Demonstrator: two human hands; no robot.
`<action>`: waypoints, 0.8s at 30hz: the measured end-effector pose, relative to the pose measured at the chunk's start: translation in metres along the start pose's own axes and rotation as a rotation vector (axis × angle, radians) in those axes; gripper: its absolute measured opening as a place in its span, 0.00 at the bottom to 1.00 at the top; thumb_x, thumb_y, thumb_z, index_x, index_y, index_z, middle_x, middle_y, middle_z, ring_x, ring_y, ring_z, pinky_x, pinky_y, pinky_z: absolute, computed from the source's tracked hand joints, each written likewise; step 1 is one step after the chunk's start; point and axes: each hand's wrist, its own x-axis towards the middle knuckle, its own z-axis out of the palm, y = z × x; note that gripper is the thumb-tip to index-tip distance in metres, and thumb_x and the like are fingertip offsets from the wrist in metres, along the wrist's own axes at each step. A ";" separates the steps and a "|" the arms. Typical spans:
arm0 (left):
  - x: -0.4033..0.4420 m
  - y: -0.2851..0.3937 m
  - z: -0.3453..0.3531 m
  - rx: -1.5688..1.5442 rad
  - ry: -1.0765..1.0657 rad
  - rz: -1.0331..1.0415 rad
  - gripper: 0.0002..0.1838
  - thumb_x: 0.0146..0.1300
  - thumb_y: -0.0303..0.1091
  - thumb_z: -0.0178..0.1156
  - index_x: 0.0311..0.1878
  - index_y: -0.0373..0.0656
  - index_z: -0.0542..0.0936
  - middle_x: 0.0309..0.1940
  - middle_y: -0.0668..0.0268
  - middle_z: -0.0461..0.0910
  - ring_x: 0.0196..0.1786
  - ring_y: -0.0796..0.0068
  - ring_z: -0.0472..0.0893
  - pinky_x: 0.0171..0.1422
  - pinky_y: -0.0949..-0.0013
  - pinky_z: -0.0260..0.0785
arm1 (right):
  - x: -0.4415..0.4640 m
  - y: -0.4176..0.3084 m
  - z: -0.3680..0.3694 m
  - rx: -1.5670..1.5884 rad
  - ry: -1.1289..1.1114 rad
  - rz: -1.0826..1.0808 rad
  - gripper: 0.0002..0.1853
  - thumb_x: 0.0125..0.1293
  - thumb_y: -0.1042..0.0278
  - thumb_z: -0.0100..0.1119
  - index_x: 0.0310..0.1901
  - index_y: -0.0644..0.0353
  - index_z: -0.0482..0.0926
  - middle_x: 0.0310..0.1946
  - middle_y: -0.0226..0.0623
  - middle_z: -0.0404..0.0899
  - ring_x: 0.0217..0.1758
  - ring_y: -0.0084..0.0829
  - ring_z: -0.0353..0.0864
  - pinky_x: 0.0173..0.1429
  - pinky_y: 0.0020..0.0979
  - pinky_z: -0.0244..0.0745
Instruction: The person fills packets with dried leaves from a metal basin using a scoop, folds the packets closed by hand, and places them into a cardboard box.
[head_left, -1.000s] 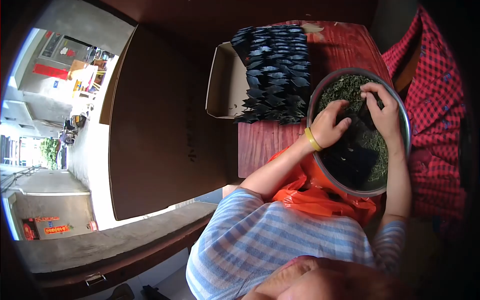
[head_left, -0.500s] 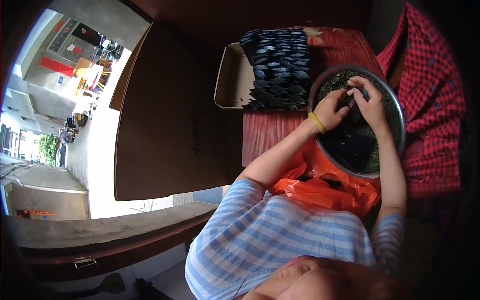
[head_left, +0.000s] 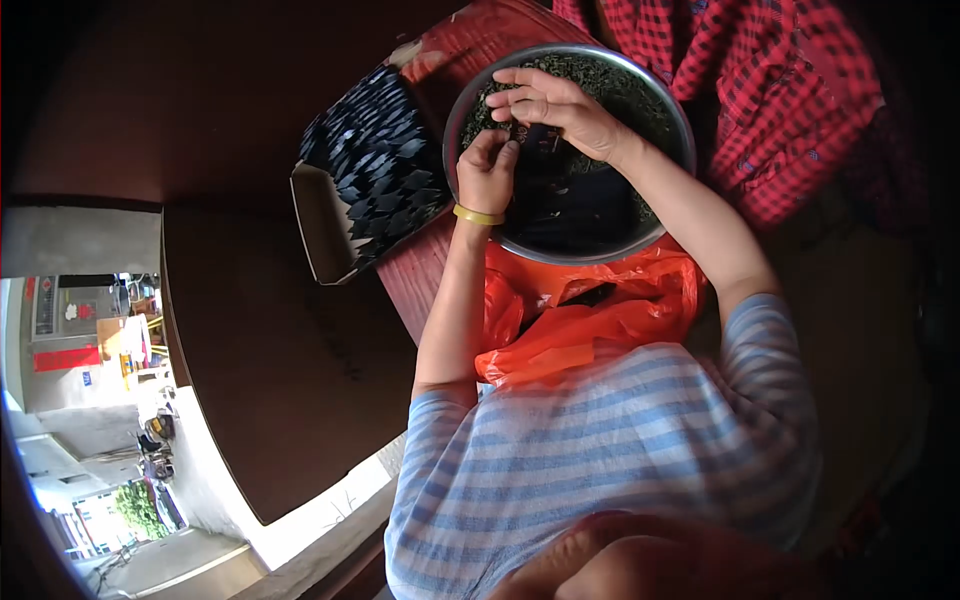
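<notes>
A round metal basin [head_left: 688, 150] holds crumbled, dry-looking green leaf bits [head_left: 640, 110] and a large black piece [head_left: 570, 212]. My left hand [head_left: 487, 172], with a yellow band at the wrist, is at the basin's left side, thumb and fingers pinched together. What it pinches is too dark to make out. Over the leaf bits is my right hand [head_left: 560, 108], its fingers stretched out toward the left. A small dark piece with a brownish mark [head_left: 540, 140] shows beneath the right palm, close to the left fingertips; whether either hand grips it I cannot tell.
Rows of black, pointed flat pieces [head_left: 385, 160] fill most of a shallow carton [head_left: 322, 230] left of the basin. An orange-red plastic bag [head_left: 600, 325] lies between basin and body. Red checked cloth [head_left: 760, 110] hangs at right. A large cardboard panel [head_left: 290, 370] stands at left.
The view has turned and shifted, so the basin appears farther up and left. My hands have moved slightly apart, and the right fingers have straightened from a curl.
</notes>
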 end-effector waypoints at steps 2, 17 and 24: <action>0.001 0.001 -0.001 -0.061 0.009 -0.039 0.04 0.65 0.23 0.62 0.41 0.37 0.81 0.32 0.75 0.80 0.35 0.87 0.75 0.42 0.81 0.68 | 0.001 -0.002 0.000 0.054 0.015 -0.004 0.31 0.68 0.65 0.60 0.70 0.64 0.63 0.59 0.42 0.77 0.60 0.30 0.79 0.65 0.31 0.72; 0.007 -0.013 0.004 0.008 0.145 0.013 0.15 0.61 0.25 0.63 0.51 0.35 0.78 0.42 0.59 0.83 0.47 0.71 0.82 0.56 0.67 0.74 | 0.011 0.053 -0.028 -0.333 0.289 0.014 0.14 0.64 0.76 0.63 0.52 0.65 0.80 0.45 0.31 0.83 0.50 0.22 0.80 0.60 0.26 0.73; 0.002 -0.006 0.011 -0.043 0.192 -0.047 0.15 0.61 0.27 0.62 0.51 0.35 0.79 0.43 0.56 0.84 0.48 0.65 0.84 0.54 0.64 0.75 | 0.015 0.023 -0.022 -0.284 0.325 -0.160 0.12 0.65 0.78 0.61 0.50 0.67 0.80 0.45 0.32 0.83 0.50 0.24 0.81 0.59 0.28 0.73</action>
